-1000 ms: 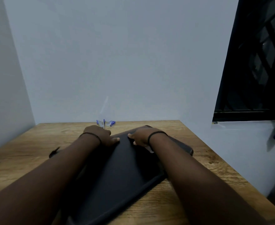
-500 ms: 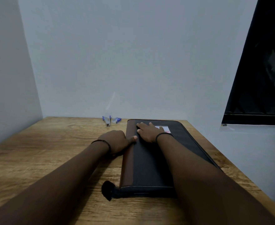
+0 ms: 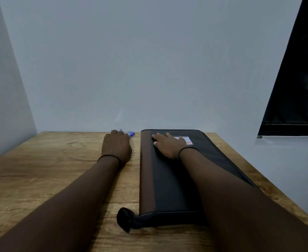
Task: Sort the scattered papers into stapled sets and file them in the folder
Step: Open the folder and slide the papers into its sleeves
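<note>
Black with a brown strip along its left edge, the closed zip folder (image 3: 175,171) lies flat on the wooden table (image 3: 49,170), long axis running 6 to 12 o'clock, zip pull (image 3: 125,220) at the near-left corner. Its white label (image 3: 185,140) is unreadable. Right hand (image 3: 169,145) rests palm-down on it, fingers spread. Left hand (image 3: 116,147), at 9 o'clock beside it, covers a blue stapler (image 3: 130,134); finger state cannot be told.

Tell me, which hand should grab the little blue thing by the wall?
The left hand, probably. It already reaches over the small blue item at the table's far edge, though a grip isn't visible. The right hand lies flat on the closed dark folder, farther from it.
</note>
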